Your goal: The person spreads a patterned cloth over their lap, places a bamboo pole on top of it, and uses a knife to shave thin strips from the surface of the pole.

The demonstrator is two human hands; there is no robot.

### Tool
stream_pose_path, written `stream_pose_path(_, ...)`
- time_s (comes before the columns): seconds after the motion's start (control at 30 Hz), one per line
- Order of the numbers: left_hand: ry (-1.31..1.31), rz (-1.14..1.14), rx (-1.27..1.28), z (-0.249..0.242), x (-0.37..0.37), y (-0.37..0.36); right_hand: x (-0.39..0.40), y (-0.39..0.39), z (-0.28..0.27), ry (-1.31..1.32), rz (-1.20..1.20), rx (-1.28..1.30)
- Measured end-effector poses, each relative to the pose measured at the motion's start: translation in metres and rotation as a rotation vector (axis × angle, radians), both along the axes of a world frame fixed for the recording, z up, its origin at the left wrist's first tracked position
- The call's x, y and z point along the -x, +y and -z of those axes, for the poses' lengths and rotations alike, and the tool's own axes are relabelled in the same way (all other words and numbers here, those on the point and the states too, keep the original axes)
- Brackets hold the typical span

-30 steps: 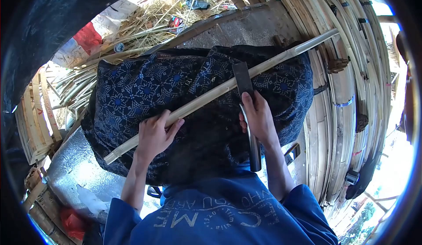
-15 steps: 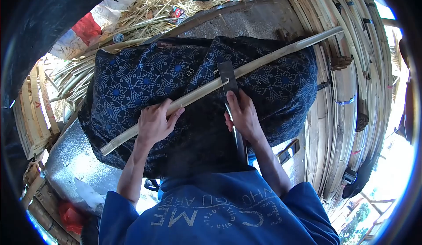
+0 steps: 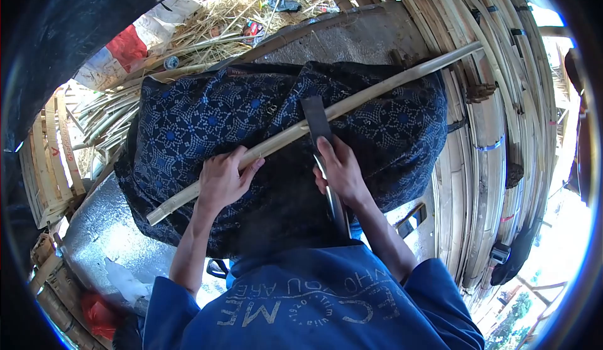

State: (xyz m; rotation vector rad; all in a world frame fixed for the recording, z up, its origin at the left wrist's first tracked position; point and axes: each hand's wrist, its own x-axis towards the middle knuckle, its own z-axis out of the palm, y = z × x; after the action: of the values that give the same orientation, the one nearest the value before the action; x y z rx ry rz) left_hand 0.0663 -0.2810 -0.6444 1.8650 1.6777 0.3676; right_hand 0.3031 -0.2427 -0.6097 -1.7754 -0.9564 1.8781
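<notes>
A long pale bamboo strip point(image 3: 383, 88) slants across my lap, rising from lower left to upper right. My left hand point(image 3: 222, 180) is closed around its lower part, thumb on the near side. In my right hand point(image 3: 342, 171) is a knife point(image 3: 316, 115) with a broad, dark, blunt-ended blade, which lies across the strip near its middle. My thumb presses on the flat of the blade; the long handle runs back towards my body. Under the strip, a dark blue patterned cloth point(image 3: 188, 124) covers my legs.
Bundled bamboo slats point(image 3: 468, 180) are stacked along the right side. Straw-like shavings point(image 3: 217, 20) and thin strips lie beyond the cloth at the upper left. A wooden crate point(image 3: 53, 155) stands at the far left, with a red plastic bag point(image 3: 100, 315) below it.
The knife and my right hand have shifted slightly left and down along the strip. A small curl seen at the blade no longer shows. My left hand keeps its hold.
</notes>
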Motion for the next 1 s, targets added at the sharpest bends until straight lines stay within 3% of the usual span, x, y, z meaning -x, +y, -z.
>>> stream_pose_path(0.13,-0.172,-0.067,-0.018,-0.008,0.004,-0.003,-0.020,0.000,-0.009,-0.170,-0.010,-0.135)
stream_pose_path(0.27,-0.094,-0.067,-0.113,-0.020,0.027,-0.020,-0.017,0.005,-0.016,-0.341,-0.048,-0.163)
stream_pose_path(0.37,-0.011,0.013,-0.312,0.008,0.035,-0.032,-0.014,0.004,-0.006,-0.350,-0.048,-0.215)
stream_pose_path(0.47,0.001,0.014,-0.333,0.015,0.036,-0.027,-0.004,-0.014,0.019,-0.422,-0.073,-0.332)
stream_pose_path(0.57,0.029,0.012,-0.309,0.020,0.036,-0.028,0.010,-0.006,0.001,-0.355,-0.019,-0.147)
stream_pose_path(0.77,0.048,0.031,-0.325,0.021,0.035,-0.027,-0.004,-0.005,0.011,-0.080,-0.009,-0.109)
stream_pose_path(0.83,0.048,0.035,-0.306,0.018,0.032,-0.024,0.015,-0.018,0.009,0.091,-0.184,0.150)
stream_pose_path(0.9,0.023,0.020,-0.328,0.018,0.034,-0.029,0.022,-0.022,0.013,0.047,-0.312,0.057)
stream_pose_path(0.97,-0.003,-0.003,-0.335,0.016,0.035,-0.034,0.013,-0.018,-0.002,0.135,-0.009,0.073)
stream_pose_path(1.0,0.001,-0.009,-0.360,0.016,0.033,-0.033,0.001,-0.013,-0.005,0.053,0.111,0.099)
